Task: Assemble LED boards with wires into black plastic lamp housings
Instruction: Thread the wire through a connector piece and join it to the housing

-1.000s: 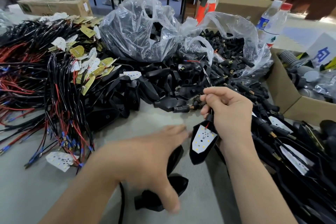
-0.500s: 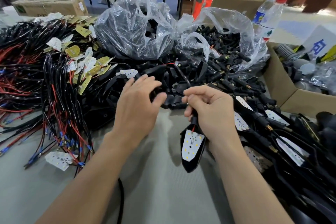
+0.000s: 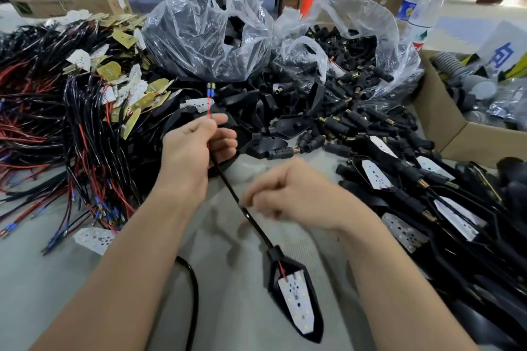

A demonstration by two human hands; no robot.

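Grey table (image 3: pixel 51 293), cluttered. One clear plastic bag (image 3: pixel 205 34) held black shells; a second bag (image 3: pixel 368 20) lay open, full of black plugs. A cardboard box (image 3: pixel 439 122) at right held grey parts. Left hand (image 3: pixel 194 151) grip was clamped on a black wire (image 3: pixel 228 186). Right hand (image 3: pixel 296 196) was curled at it, blurred, grip unclear. The wire ran down to a housing (image 3: pixel 275 258) low on the table, LED board (image 3: pixel 296 305) inside.

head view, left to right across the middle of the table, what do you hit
pile of red and black wires → left hand gripping the wire → right hand → stack of assembled housings
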